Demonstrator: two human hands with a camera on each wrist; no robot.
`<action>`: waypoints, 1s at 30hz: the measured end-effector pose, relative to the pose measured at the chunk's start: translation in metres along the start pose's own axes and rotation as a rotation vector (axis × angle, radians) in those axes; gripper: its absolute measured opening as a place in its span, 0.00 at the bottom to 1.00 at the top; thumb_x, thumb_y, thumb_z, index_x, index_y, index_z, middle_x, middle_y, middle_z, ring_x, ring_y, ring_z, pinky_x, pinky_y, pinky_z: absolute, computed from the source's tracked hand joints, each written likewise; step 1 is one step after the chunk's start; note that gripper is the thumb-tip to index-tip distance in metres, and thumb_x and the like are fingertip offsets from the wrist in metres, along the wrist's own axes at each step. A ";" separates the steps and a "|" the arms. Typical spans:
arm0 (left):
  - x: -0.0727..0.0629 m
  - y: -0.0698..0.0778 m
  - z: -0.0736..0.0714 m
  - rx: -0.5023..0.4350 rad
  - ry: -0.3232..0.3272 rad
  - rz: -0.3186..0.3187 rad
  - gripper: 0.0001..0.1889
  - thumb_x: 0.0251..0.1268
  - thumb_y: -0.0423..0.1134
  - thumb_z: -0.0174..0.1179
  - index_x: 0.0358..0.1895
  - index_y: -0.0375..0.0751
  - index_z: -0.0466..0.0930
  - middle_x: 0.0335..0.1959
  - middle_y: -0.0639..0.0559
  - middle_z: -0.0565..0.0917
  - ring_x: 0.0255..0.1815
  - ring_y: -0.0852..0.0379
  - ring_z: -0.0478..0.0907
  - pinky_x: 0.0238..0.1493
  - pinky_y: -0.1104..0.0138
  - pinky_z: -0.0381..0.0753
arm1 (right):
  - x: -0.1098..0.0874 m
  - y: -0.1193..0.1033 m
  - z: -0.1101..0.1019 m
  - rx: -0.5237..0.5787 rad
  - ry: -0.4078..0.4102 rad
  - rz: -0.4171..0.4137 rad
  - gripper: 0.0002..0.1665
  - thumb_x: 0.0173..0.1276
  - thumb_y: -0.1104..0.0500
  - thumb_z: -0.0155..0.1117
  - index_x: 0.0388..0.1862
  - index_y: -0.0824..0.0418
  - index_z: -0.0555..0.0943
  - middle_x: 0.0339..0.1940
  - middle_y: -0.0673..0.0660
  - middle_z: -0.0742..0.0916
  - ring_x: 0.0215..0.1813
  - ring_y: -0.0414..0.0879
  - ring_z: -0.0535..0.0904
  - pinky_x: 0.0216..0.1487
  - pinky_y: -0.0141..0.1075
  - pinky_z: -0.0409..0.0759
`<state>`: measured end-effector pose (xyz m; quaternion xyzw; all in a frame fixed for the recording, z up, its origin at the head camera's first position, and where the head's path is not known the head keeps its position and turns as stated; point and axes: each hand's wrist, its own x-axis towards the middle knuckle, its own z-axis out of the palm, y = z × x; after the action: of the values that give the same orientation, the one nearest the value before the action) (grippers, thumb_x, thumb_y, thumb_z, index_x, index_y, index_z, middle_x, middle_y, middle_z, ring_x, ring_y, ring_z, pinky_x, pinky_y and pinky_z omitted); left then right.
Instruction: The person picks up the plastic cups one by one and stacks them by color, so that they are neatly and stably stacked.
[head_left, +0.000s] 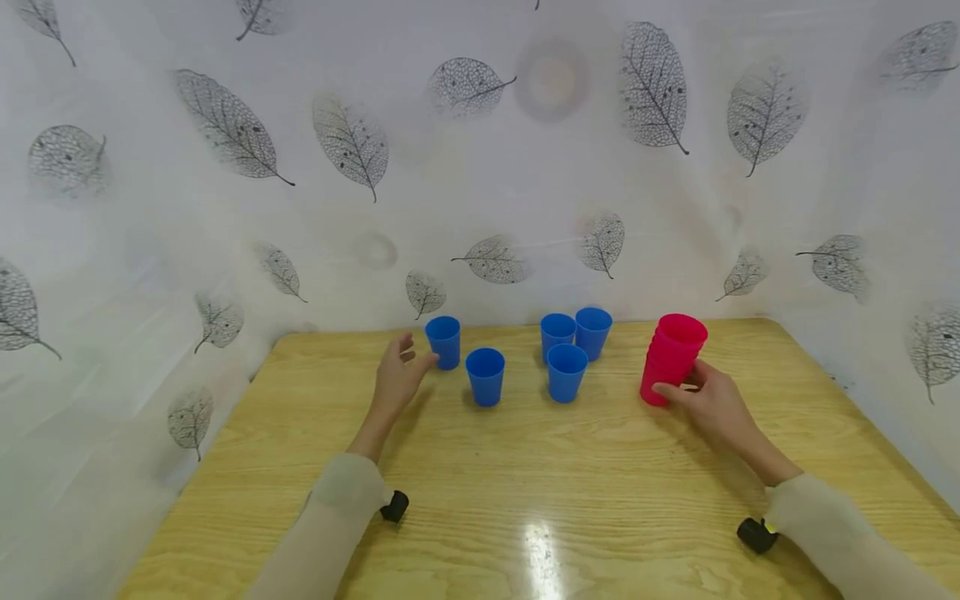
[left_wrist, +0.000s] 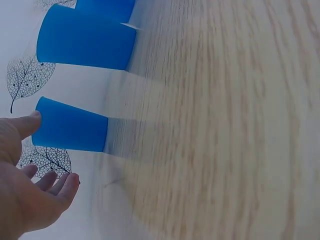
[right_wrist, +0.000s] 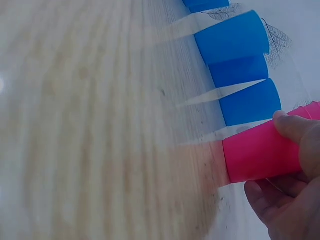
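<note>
At the right of the head view stands a stack of nested red cups (head_left: 667,362). My right hand (head_left: 716,404) grips it low down, thumb in front and fingers behind; in the right wrist view the lowest red cup (right_wrist: 262,155) shows between them. My left hand (head_left: 401,375) is beside the leftmost blue cup (head_left: 444,343), fingers loosely bent. In the left wrist view the thumb (left_wrist: 29,125) is at that cup's rim, and whether it touches cannot be told. The other fingers are apart from the cup. Another blue cup (head_left: 486,379) stands just right of it.
Three more blue cups stand grouped mid-table: a front one (head_left: 566,375), a back left one (head_left: 557,333) and a back right one (head_left: 594,333). All are upright on the wooden table (head_left: 480,483). A leaf-patterned sheet (head_left: 480,167) hangs behind and along the sides.
</note>
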<state>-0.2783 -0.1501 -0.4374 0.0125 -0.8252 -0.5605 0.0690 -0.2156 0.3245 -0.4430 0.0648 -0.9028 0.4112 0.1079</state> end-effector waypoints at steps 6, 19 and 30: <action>0.005 0.001 0.004 0.001 -0.012 -0.016 0.41 0.71 0.44 0.68 0.79 0.33 0.58 0.76 0.34 0.66 0.75 0.37 0.65 0.71 0.46 0.71 | 0.004 0.008 -0.005 -0.015 0.034 0.004 0.29 0.70 0.51 0.74 0.58 0.70 0.78 0.49 0.68 0.87 0.47 0.49 0.81 0.41 0.20 0.77; 0.020 0.001 0.012 -0.004 -0.044 0.005 0.43 0.70 0.45 0.68 0.80 0.34 0.56 0.77 0.35 0.66 0.75 0.38 0.65 0.73 0.48 0.70 | 0.013 0.011 -0.004 -0.002 0.075 0.027 0.33 0.71 0.47 0.72 0.60 0.71 0.77 0.51 0.69 0.86 0.47 0.50 0.80 0.44 0.24 0.74; 0.029 0.006 0.018 0.013 -0.063 0.022 0.45 0.69 0.46 0.69 0.80 0.32 0.55 0.77 0.32 0.64 0.75 0.37 0.65 0.73 0.47 0.68 | 0.001 0.004 -0.009 0.087 0.157 0.096 0.49 0.70 0.47 0.73 0.76 0.75 0.62 0.61 0.72 0.79 0.55 0.54 0.77 0.43 0.15 0.74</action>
<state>-0.3091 -0.1339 -0.4350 -0.0135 -0.8307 -0.5544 0.0491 -0.2156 0.3337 -0.4399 -0.0065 -0.8749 0.4584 0.1557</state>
